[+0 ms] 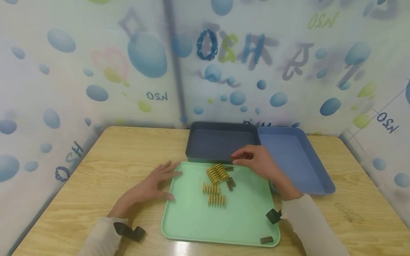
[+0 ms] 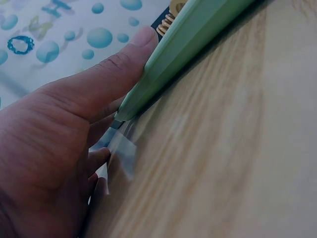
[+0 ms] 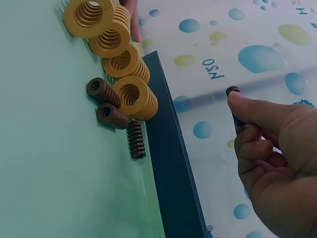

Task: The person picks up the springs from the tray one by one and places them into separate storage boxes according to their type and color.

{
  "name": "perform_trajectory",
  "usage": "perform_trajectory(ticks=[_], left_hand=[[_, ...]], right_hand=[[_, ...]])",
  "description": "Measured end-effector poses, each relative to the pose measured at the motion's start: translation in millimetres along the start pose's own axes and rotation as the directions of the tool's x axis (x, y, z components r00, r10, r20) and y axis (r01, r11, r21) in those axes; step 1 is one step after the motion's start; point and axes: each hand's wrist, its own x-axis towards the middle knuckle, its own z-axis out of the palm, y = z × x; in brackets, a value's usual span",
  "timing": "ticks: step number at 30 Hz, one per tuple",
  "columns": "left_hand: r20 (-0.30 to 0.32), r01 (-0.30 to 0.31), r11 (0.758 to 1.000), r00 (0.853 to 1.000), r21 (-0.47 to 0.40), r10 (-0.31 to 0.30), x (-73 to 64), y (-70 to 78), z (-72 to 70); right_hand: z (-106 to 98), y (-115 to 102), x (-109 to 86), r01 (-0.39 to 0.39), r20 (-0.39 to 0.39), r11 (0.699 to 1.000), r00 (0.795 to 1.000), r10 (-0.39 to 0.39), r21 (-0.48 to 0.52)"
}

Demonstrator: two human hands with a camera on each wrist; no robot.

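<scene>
Between thumb and fingers, my right hand (image 1: 256,160) pinches a small dark brown coil spring (image 3: 235,106), above the near edge of the dark tray (image 1: 190,142). Several thick yellow coil springs (image 1: 217,200) lie on the green tray (image 1: 192,224). Three small brown springs (image 3: 136,140) sit close beside them at the tray's far side. Another brown spring (image 1: 266,240) lies in the near right corner. My left hand (image 1: 157,183) rests at the green tray's left edge, fingers spread, the thumb touching the rim in the left wrist view.
A blue tray (image 1: 320,170) stands to the right of the dark one, behind the green tray's right side. All three are on a wooden table (image 1: 128,153). Behind it hangs a patterned curtain or wall covering (image 1: 205,92).
</scene>
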Motion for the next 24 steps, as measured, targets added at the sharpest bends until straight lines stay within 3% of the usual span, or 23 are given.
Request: perform_trajectory(ticks=[10,24], left_hand=[[0.008,0.020,1.000,1.000,-0.018,-0.020,0.0,1.8,-1.6],[0.008,0.025,1.000,1.000,-0.016,-0.025,-0.3,2.3,-1.8]], right_hand=[[-6.2,3.3,20.5,-0.005,0.012,1.000,1.000,0.005,0.000],[-7.7,4.0,51.0,-0.140,0.013,0.990,0.990,0.140,0.017]])
